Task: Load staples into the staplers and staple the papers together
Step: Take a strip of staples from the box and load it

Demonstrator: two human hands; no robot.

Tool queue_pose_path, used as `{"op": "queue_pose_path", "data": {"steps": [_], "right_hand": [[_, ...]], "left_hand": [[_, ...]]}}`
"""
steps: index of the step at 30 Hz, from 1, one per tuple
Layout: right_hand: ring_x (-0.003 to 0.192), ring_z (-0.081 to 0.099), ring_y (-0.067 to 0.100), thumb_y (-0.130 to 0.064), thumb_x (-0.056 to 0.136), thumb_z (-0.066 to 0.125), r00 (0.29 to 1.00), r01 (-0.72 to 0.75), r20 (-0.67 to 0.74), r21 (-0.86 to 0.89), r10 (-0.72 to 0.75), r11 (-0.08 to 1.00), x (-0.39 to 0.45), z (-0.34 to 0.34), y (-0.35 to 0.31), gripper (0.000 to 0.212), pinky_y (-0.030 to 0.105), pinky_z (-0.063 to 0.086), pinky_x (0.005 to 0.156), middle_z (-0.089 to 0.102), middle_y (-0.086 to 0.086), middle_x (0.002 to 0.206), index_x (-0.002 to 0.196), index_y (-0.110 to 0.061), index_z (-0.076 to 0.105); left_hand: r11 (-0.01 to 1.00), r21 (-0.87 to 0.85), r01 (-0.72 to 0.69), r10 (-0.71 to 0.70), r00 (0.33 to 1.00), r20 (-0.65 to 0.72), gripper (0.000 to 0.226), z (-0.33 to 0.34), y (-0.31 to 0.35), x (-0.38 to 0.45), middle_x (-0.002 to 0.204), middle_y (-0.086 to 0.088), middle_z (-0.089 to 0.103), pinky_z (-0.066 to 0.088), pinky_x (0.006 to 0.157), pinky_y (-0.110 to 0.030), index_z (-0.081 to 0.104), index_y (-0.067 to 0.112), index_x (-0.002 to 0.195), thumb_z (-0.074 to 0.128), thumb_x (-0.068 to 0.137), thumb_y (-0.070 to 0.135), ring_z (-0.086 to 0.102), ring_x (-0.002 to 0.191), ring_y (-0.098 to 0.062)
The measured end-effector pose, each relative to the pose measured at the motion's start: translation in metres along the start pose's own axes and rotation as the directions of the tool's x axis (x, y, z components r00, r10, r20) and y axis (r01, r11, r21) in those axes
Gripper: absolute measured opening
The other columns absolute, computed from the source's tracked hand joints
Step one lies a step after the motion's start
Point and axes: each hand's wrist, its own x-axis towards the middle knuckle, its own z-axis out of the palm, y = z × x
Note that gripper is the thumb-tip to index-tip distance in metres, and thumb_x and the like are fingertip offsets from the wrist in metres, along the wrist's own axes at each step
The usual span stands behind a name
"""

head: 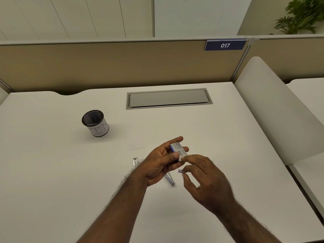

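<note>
Over the desk's [52, 172] near middle, left hand [160, 163] grips the staple box [178, 151], right hand [205, 176] pinches its flap [180, 171]; opened stapler [169, 178] lies flat right underneath.

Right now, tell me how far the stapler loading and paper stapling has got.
Early stage. Done: the silver metal stapler lies on the white desk, seemingly opened. In hand: the left hand grips the small barcoded box of staples, while the right hand pinches a small strip of staples beside it. Left: loading the strip, closing the stapler, and stapling the white paper beyond the hands.
</note>
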Motion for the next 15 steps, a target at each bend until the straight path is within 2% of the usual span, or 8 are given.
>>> {"op": "queue_pose_path", "data": {"steps": [3,6,8,12,15], "right_hand": [[0.126,0.052,0.015,-0.023,0.090,0.062,1.000,-0.002,0.026,0.002,0.002,1.000,-0.007,0.004,0.001,0.008,0.025,0.045,0.100,0.065,0.000,0.125,0.088,-0.018,0.068],[0.138,0.043,0.016,-0.026,0.092,0.057,0.998,-0.010,0.069,-0.005,0.010,1.000,-0.017,0.010,-0.001,0.013,0.025,0.047,0.095,0.059,0.000,0.137,0.087,-0.021,0.067],[0.142,0.036,0.018,-0.028,0.093,0.054,0.995,-0.005,0.101,-0.025,0.008,1.000,-0.024,0.015,-0.001,0.015,0.024,0.042,0.095,0.053,0.000,0.143,0.085,-0.023,0.065],[0.143,0.033,0.016,-0.028,0.091,0.056,0.985,-0.030,0.166,-0.033,0.035,0.999,-0.034,0.022,0.001,0.011,0.026,0.039,0.102,0.053,-0.002,0.143,0.085,-0.023,0.064],[0.136,0.042,0.010,-0.029,0.086,0.062,0.974,-0.166,0.158,0.014,0.162,0.986,-0.037,0.025,0.004,0.004,0.025,0.042,0.098,0.060,-0.009,0.134,0.088,-0.027,0.064]], "left_hand": [[1.000,-0.026,-0.004,0.004,1.000,0.006,0.047,-0.001,0.001,0.001,0.128,-0.016,0.063,0.055,0.091,-0.032,0.056,0.019,0.134,0.060,0.091,0.003,0.062,0.116,-0.030],[0.999,-0.049,0.012,-0.011,1.000,0.025,0.049,-0.002,-0.001,0.001,0.130,-0.020,0.061,0.055,0.091,-0.035,0.052,0.014,0.137,0.061,0.090,0.004,0.059,0.121,-0.037],[0.999,-0.043,0.030,-0.029,0.999,0.029,0.049,-0.004,-0.004,0.002,0.130,-0.021,0.061,0.055,0.092,-0.036,0.050,0.013,0.138,0.060,0.091,0.001,0.058,0.121,-0.039],[0.995,-0.022,0.098,-0.098,0.995,-0.009,0.049,-0.012,-0.012,0.009,0.129,-0.023,0.061,0.054,0.095,-0.040,0.050,0.010,0.136,0.057,0.091,-0.006,0.059,0.119,-0.041],[0.990,-0.031,0.136,-0.138,0.984,-0.116,0.044,-0.016,-0.022,0.020,0.122,-0.024,0.065,0.057,0.089,-0.041,0.046,0.005,0.131,0.052,0.091,-0.012,0.063,0.112,-0.042]]}}
